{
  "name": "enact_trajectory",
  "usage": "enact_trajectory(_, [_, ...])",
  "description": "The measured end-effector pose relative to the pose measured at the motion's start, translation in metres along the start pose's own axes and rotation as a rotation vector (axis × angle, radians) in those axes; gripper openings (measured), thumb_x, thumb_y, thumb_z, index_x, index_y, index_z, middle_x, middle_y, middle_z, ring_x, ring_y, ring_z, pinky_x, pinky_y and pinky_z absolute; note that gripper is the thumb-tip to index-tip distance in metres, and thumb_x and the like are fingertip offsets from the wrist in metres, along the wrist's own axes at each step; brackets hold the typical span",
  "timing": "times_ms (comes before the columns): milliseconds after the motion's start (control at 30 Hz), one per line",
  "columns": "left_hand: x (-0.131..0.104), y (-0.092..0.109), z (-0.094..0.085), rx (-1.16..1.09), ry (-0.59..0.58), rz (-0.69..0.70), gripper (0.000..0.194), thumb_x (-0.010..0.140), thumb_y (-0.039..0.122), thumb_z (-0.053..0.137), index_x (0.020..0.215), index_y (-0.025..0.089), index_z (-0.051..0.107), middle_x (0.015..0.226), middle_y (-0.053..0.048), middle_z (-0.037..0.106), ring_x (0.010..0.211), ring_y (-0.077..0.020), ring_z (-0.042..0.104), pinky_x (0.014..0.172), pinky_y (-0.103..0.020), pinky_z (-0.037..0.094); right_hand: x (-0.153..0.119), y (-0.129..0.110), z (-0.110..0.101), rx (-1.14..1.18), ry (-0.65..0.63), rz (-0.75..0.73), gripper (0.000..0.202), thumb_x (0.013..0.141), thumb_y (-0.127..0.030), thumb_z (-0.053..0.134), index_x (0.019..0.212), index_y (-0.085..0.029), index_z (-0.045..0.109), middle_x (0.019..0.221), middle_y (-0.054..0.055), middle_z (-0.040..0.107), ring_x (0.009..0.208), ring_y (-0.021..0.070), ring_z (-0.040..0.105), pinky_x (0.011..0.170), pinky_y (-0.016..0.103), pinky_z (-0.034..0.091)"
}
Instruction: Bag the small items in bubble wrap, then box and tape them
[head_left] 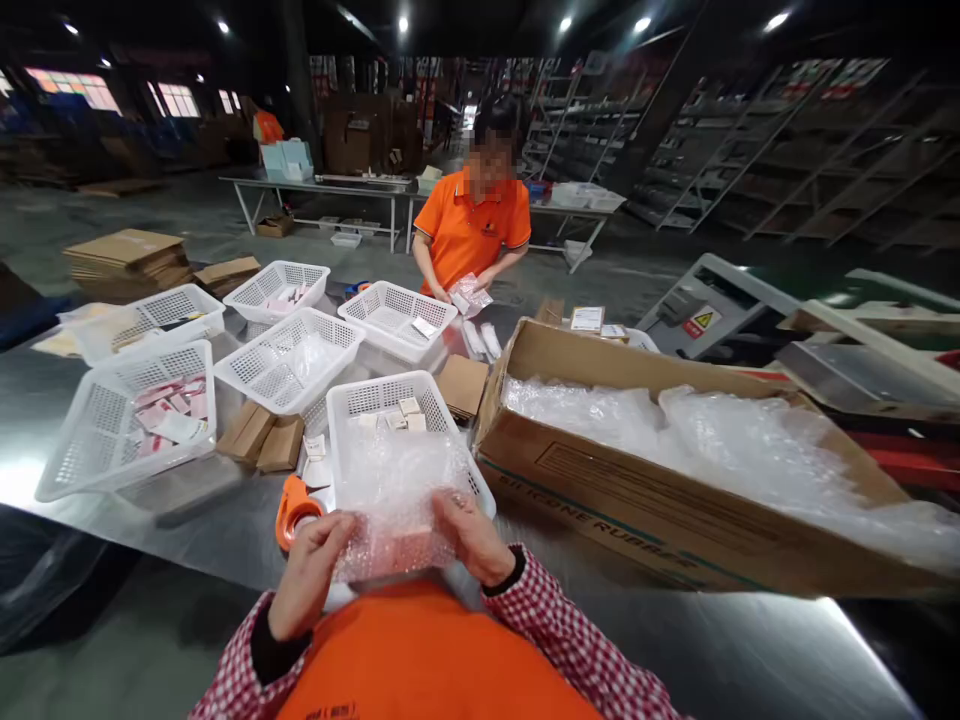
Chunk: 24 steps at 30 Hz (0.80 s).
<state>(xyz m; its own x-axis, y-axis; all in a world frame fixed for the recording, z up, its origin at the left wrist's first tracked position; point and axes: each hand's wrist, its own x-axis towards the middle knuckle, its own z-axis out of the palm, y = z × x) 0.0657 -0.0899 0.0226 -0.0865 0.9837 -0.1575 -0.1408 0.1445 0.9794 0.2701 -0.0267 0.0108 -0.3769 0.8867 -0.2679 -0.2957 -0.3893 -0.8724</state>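
left hand and right hand apart, one at each side of the bubble wrap, fingers closed on its edges. wrap is clear, sits in front of the torso, with something pink showing through its near part; can't tell exactly what. wrap's far part lies over the near basket, white, with small boxes in it. orange tape dispenser just beside left hand, on the metal table. small brown cartons left of the near basket, flat cardboard at its far right. more white baskets further left, one holding pink and white packets. big open carton on the right, full of clear bubble wrap, "silicone rubber" printed on its side. stack of cardboard at far left. across the table a person in an orange shirt, both hands at a clear packet. behind them, another table with a light blue box on it, and shelving racks at back right.
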Motion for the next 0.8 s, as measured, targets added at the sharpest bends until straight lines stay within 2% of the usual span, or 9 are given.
enact_trajectory(100, [-0.012,-0.008,-0.003,-0.093,0.042,-0.045,0.024,0.078,0.040,0.064,0.079,0.017,0.068,0.077,-0.002,0.064,0.072,-0.0160,0.057,0.067,-0.026,0.045,-0.007,0.004,-0.002,0.036,0.031,0.071,0.039,0.070,-0.055,0.067,0.067,-0.017,0.062,0.063,0.000,0.059,0.057,0.0127,0.049,0.060,0.027,0.040])
enact_trajectory(200, [-0.025,-0.008,-0.010,0.072,0.011,0.018,0.018,0.079,0.035,0.064,0.083,0.019,0.069,0.083,-0.005,0.066,0.078,-0.0185,0.060,0.072,-0.029,0.048,-0.012,0.001,-0.002,-0.016,0.090,0.066,0.034,0.072,-0.049,0.067,0.064,-0.017,0.060,0.063,-0.001,0.057,0.058,0.0118,0.047,0.058,0.025,0.037])
enact_trajectory(300, [-0.040,-0.001,-0.018,0.461,0.024,0.322,0.011,0.080,0.027,0.062,0.076,0.022,0.071,0.103,-0.008,0.062,0.100,-0.0241,0.059,0.085,-0.034,0.048,-0.016,-0.001,-0.004,-0.116,0.128,0.067,0.021,0.067,-0.036,0.068,0.067,-0.016,0.060,0.062,-0.003,0.054,0.059,0.0104,0.045,0.056,0.022,0.034])
enact_trajectory(367, [-0.049,0.006,-0.021,0.700,0.050,0.535,0.011,0.080,0.020,0.060,0.077,0.025,0.070,0.125,-0.008,0.052,0.121,-0.0290,0.047,0.096,-0.041,0.043,-0.018,0.000,-0.006,-0.182,0.120,0.098,0.016,0.064,-0.026,0.065,0.077,-0.016,0.062,0.061,-0.005,0.051,0.057,0.0095,0.043,0.053,0.021,0.031])
enact_trajectory(467, [-0.057,0.018,-0.022,0.981,-0.046,0.782,0.018,0.080,0.013,0.058,0.086,0.026,0.068,0.139,-0.006,0.045,0.138,-0.0307,0.025,0.107,-0.049,0.032,-0.015,0.006,-0.009,-0.289,0.075,0.216,0.027,0.059,-0.016,0.057,0.085,-0.018,0.063,0.056,-0.007,0.047,0.050,0.0084,0.038,0.046,0.020,0.024])
enact_trajectory(567, [-0.055,0.028,-0.019,1.110,-0.258,0.900,0.025,0.082,0.009,0.054,0.097,0.027,0.064,0.132,-0.006,0.056,0.138,-0.0258,0.027,0.111,-0.051,0.026,-0.010,0.023,-0.012,-0.366,-0.050,0.371,0.021,0.057,-0.014,0.053,0.074,-0.019,0.063,0.049,-0.007,0.045,0.044,0.0076,0.036,0.041,0.020,0.020])
enact_trajectory(700, [-0.041,0.035,-0.015,1.046,-0.562,0.847,0.031,0.084,0.006,0.045,0.104,0.026,0.058,0.112,-0.003,0.069,0.121,-0.0188,0.052,0.115,-0.046,0.021,-0.005,0.044,-0.020,-0.461,-0.234,0.458,0.007,0.059,-0.017,0.056,0.052,-0.016,0.058,0.040,-0.005,0.043,0.041,0.0095,0.041,0.041,0.021,0.029])
enact_trajectory(767, [-0.036,0.034,-0.017,0.975,-0.544,0.863,0.031,0.083,0.005,0.045,0.103,0.026,0.057,0.098,0.000,0.073,0.103,-0.0149,0.064,0.114,-0.038,0.025,-0.004,0.038,-0.030,-0.511,-0.222,0.416,0.004,0.061,-0.019,0.062,0.057,-0.016,0.061,0.045,-0.003,0.051,0.049,0.0130,0.050,0.048,0.023,0.039])
enact_trajectory(800, [-0.034,0.032,-0.018,0.953,-0.495,0.882,0.031,0.082,0.006,0.046,0.103,0.026,0.056,0.094,0.000,0.073,0.096,-0.0143,0.066,0.111,-0.035,0.031,-0.004,0.029,-0.034,-0.531,-0.150,0.316,0.005,0.063,-0.022,0.064,0.065,-0.017,0.065,0.053,-0.001,0.058,0.058,0.0151,0.055,0.055,0.025,0.044])
